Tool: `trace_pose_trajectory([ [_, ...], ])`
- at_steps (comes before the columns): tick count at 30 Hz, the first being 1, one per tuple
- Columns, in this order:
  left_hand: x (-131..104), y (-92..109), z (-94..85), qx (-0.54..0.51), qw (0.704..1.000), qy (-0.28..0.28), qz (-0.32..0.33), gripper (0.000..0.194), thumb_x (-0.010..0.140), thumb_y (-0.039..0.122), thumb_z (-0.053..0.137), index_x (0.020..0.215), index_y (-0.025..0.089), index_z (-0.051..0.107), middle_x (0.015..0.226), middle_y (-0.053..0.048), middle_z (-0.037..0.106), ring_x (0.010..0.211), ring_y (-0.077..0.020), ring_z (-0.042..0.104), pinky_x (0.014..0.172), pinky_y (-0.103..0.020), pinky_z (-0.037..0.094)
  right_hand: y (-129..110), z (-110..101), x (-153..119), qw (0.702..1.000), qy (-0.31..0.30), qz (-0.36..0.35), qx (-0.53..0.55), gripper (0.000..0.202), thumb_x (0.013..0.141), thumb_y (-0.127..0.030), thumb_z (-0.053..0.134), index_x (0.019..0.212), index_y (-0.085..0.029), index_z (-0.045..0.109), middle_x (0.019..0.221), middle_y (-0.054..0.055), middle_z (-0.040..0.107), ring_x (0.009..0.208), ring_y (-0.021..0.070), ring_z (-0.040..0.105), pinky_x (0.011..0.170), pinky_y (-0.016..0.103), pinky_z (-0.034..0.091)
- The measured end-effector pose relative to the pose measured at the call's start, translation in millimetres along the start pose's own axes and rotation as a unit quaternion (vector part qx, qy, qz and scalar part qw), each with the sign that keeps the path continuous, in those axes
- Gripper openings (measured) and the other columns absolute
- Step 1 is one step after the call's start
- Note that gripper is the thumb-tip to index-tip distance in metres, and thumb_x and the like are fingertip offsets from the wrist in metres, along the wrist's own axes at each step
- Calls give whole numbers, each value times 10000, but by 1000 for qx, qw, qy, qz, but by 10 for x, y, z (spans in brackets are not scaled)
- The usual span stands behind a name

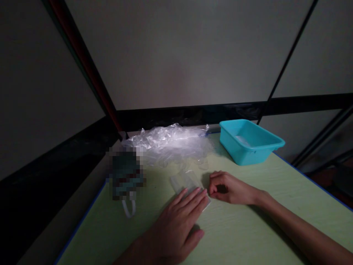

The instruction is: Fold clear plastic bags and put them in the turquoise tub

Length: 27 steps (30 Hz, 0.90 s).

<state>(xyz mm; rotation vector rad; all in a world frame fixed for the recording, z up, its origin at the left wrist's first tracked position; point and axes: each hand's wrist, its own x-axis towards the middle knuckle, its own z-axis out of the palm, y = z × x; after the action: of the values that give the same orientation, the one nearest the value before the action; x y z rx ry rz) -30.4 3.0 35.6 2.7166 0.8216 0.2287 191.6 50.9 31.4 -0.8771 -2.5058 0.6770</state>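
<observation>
A small clear plastic bag [183, 179] lies flat on the green table [231, 235]. My left hand [179, 222] rests palm down with its fingertips on the near part of this bag, fingers stretched out. Just right of the bag, my right hand [224, 187] is on the table with its fingers curled and the thumb against the fingertips. Whether anything is between those fingertips is too small to tell. Behind both hands, a heap of crumpled clear plastic bags [176, 141] spreads along the back of the table.
A turquoise basin [249, 156] stands at the back right, with something pale inside. At the left edge sits a pixelated dark green object [127, 176] with a white loop [129, 209] at its near end. Pale panels [179, 55] rise behind the table.
</observation>
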Motion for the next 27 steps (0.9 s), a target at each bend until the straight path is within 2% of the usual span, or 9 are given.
trace_pose_trajectory([
  [4, -16, 8, -46, 5, 1000, -18, 16, 683, 791, 265, 488, 1376, 249, 136, 1435, 2, 151, 1310, -194, 162, 1075, -419, 149, 39, -1, -6, 997, -35, 22, 67, 80, 728, -80, 534, 682, -140, 559, 662, -22, 489, 581, 86, 447, 540, 199, 368],
  [8, -38, 6, -51, 11, 1000, -19, 12, 682, 788, 287, 507, 1372, 247, 156, 1431, -8, 171, 1304, -187, 187, 1074, -401, 162, 32, -16, 1, 993, -50, 35, 100, 61, 730, -97, 541, 684, -134, 552, 675, -18, 497, 573, 81, 447, 512, 187, 363],
  [16, -37, -18, -4, 12, 1000, -5, 9, 691, 791, 310, 514, 1373, 257, 144, 1427, -14, 196, 1301, -197, 194, 1071, -408, 172, -19, -6, 16, 998, -40, 19, 39, 99, 704, -57, 533, 660, -146, 527, 680, -18, 500, 611, 95, 457, 576, 211, 372],
  [21, -33, -15, 0, 18, 1000, -25, 5, 690, 810, 327, 494, 1379, 232, 115, 1440, -11, 141, 1312, -184, 154, 1078, -392, 146, -34, -6, 22, 998, -43, 15, 35, 103, 707, -56, 528, 650, -141, 530, 680, -10, 510, 607, 95, 460, 572, 209, 372],
  [27, -20, -14, 12, 14, 1000, -26, -1, 685, 803, 332, 498, 1375, 238, 135, 1438, -14, 150, 1312, -201, 158, 1074, -415, 145, -19, -29, 12, 998, -46, 7, 38, 99, 738, -78, 520, 665, -143, 535, 678, -10, 511, 627, 102, 468, 597, 219, 378],
])
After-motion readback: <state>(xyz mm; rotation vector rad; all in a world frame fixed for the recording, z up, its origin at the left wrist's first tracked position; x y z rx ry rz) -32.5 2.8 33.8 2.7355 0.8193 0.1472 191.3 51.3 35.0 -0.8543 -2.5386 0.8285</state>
